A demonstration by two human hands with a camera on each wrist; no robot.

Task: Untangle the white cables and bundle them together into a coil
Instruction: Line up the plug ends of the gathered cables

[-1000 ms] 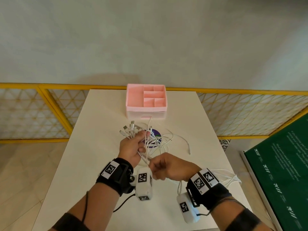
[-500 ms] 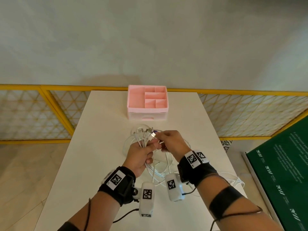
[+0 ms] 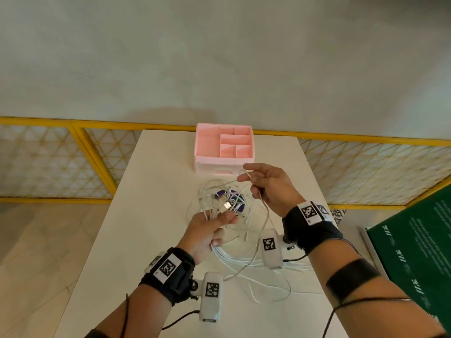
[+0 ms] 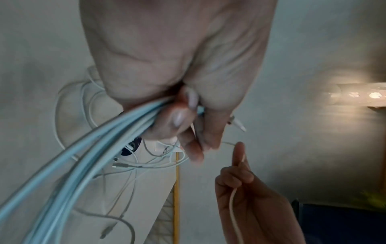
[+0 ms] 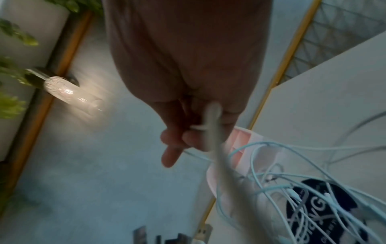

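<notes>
My left hand [image 3: 210, 230] grips a bundle of white cables [image 3: 234, 259] above the middle of the white table [image 3: 117, 252], with several plug ends fanning up past its thumb. In the left wrist view the curled fingers [image 4: 177, 118] clamp the cable bundle [image 4: 83, 151]. My right hand [image 3: 266, 184] is raised to the right and holds one single white cable [image 3: 264, 215] in curled fingers, index finger pointing out. That strand [image 5: 211, 125] shows blurred in the right wrist view. Loose loops trail over the table toward me.
A pink compartment organizer [image 3: 224, 147] stands at the table's far end. A dark round sticker [image 3: 230, 201] lies under the cables. A yellow lattice railing [image 3: 48, 157] runs behind the table, and a green board [image 3: 415, 259] lies at the right.
My right hand left the plug ends at my left hand and drew one cable up and out to the right. The left hand kept its grip on the bundle.
</notes>
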